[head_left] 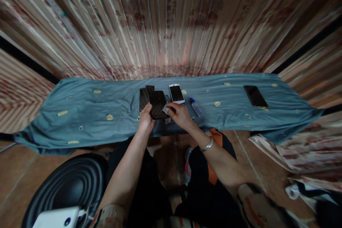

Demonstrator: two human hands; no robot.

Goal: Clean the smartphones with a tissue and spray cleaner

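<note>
My left hand (145,119) is closed on the lower left edge of a flat, dark, glossy device (158,104), the size of a small tablet, tilted above the cloth-covered table. In my right hand (180,114), a small pale wiping cloth (166,109) is pinched between thumb and fingers against the device's right edge. Behind the held device, another flat dark device (143,99) lies on the table, partly hidden. A white smartphone (176,93) with a dark screen lies just beyond my right hand. To its right is a small clear bottle with a blue cap (196,107).
A blue-green patterned cloth (112,103) covers the long, narrow table. A black smartphone (255,96) lies toward its right end. Pleated curtains (165,25) hang behind. A round black ribbed object (72,185) and a white device (57,218) are at lower left.
</note>
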